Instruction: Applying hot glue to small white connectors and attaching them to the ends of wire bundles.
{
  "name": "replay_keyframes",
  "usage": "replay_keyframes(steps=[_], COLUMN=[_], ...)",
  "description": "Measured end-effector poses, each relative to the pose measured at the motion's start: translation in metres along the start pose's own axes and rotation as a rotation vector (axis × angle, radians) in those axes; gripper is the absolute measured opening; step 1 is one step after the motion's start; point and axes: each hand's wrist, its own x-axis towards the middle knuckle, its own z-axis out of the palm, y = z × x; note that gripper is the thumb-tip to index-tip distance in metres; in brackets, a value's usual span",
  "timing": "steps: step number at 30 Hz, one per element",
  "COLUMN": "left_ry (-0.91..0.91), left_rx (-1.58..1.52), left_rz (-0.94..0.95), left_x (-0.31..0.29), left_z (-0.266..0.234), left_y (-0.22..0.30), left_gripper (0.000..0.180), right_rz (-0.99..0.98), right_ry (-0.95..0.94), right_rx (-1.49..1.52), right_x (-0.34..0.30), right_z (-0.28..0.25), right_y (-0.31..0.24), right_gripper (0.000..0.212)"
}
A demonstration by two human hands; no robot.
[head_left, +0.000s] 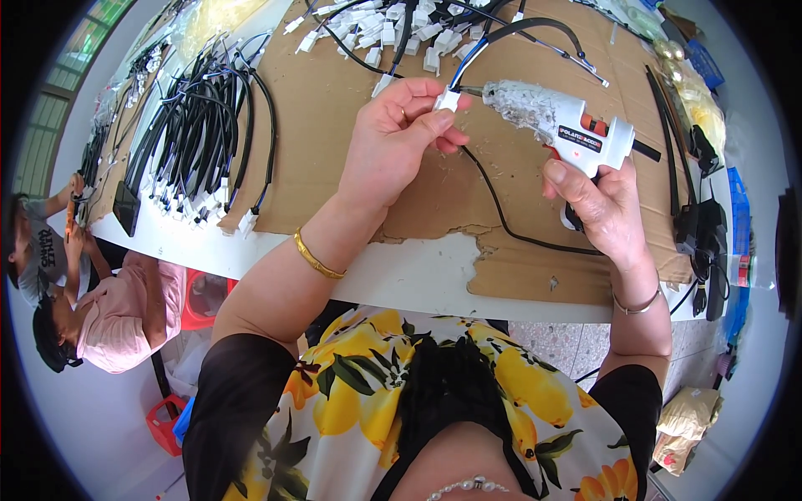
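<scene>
Between the thumb and fingers of my left hand (399,138) is a white plastic connector (449,99), with blue, white and black wires running up from it. My right hand (595,200) is wrapped round the handle of a white hot glue gun (576,125), whose front is crusted with old glue. The gun's nozzle points left and sits close beside the connector's wire end; whether they touch I cannot tell. A black glue stick (646,150) juts from the back of the gun. The connector's wire harness (543,25) arches away over the cardboard to the right.
Brown cardboard (334,192) covers the white table (401,271). A pile of white connectors (409,29) lies at the far side, and a bundle of black wire harnesses (205,125) at the left. Black adapters (700,230) stand at the right edge. Two people sit at far left.
</scene>
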Motion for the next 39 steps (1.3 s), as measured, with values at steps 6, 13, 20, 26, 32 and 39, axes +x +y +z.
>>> replay_keyframes(steps=[6, 13, 20, 26, 32, 39], left_ry=[-0.020, -0.009, 0.026, 0.085, 0.154, 0.162], left_rx=[0.017, 0.033, 0.046, 0.119, 0.241, 0.224], left_rz=[-0.003, 0.023, 0.092, 0.239, 0.326, 0.356], left_x=[0.0001, 0.0003, 0.0010, 0.0022, 0.0012, 0.0015], left_z=[-0.0002, -0.0007, 0.0012, -0.0010, -0.0020, -0.0001], left_y=[0.0001, -0.0011, -0.0020, -0.0078, -0.0090, -0.0072], left_gripper=[0.019, 0.019, 0.017, 0.015, 0.016, 0.014], right_rz=[0.003, -0.001, 0.001, 0.005, 0.009, 0.011], right_ry=[-0.006, -0.018, -0.021, 0.002, -0.018, -0.017], right_rx=[0.020, 0.024, 0.039, 0.060, -0.001, 0.003], right_x=[-0.0010, -0.0015, -0.0011, -0.0021, -0.0011, -0.0021], right_z=[-0.0002, 0.0000, -0.0011, 0.0004, 0.0002, -0.0031], right_y=[-0.0008, -0.0016, -0.0016, -0.0010, -0.0029, -0.0008], right_gripper=[0.015, 0.015, 0.016, 0.017, 0.016, 0.016])
